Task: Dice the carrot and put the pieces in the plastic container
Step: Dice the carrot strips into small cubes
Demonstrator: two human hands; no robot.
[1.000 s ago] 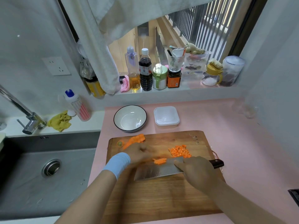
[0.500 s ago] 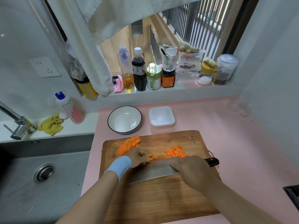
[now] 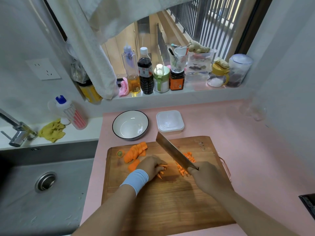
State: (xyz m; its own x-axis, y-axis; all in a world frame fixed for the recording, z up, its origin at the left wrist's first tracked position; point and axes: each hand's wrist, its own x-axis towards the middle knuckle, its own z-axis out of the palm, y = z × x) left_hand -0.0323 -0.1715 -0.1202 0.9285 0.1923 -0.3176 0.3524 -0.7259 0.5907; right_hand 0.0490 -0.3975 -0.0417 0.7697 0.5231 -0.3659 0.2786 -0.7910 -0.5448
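Observation:
A wooden cutting board [image 3: 170,201] lies on the pink counter. My right hand [image 3: 206,178] grips the handle of a cleaver [image 3: 173,152], whose blade points up and away toward the far left. My left hand [image 3: 150,166], with a blue wristband, holds down a bundle of carrot strips [image 3: 162,169]. Diced carrot pieces [image 3: 187,160] lie just right of the blade. Sliced carrot [image 3: 135,151] and a carrot end [image 3: 120,153] sit at the board's far left. The white plastic container [image 3: 170,122] stands open beyond the board.
A white bowl with a dark rim [image 3: 130,124] stands left of the container. The steel sink [image 3: 42,184] and tap [image 3: 15,130] are on the left. Bottles and jars [image 3: 162,77] line the window sill. A wall rises on the right.
The cleaver was lying low across the board in front of my hands; now its blade is lifted and angled away. My left hand has gathered carrot strips under its fingers.

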